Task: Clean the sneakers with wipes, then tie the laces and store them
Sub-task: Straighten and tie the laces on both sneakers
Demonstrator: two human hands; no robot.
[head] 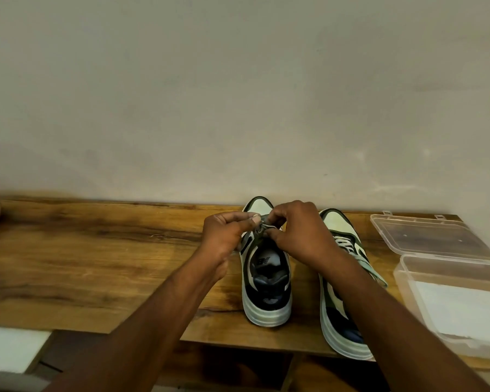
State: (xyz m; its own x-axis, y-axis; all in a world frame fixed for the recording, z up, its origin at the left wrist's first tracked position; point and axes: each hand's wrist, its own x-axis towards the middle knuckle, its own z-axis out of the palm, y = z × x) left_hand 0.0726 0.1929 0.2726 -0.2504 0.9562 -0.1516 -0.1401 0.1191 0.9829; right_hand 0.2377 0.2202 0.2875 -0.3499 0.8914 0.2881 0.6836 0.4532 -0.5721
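Pinching the laces [262, 228] of the centre sneaker [266, 278] with my left hand [227, 236] and right hand [297, 233], second sneaker [343, 292] just right, wooden table [96, 250] beneath.

Person, seen from the head camera: two forearms and two hands only.
Left hand [224, 239]: bare, no ring, no watch, no glove; short, pale nails show on two fingertips.
Right hand [297, 233]: bare, no ring or band visible.
Forearms: bare from wrist to the frame's lower edge; no sleeve, cuff or strap shows.
Rest of body: out of view.
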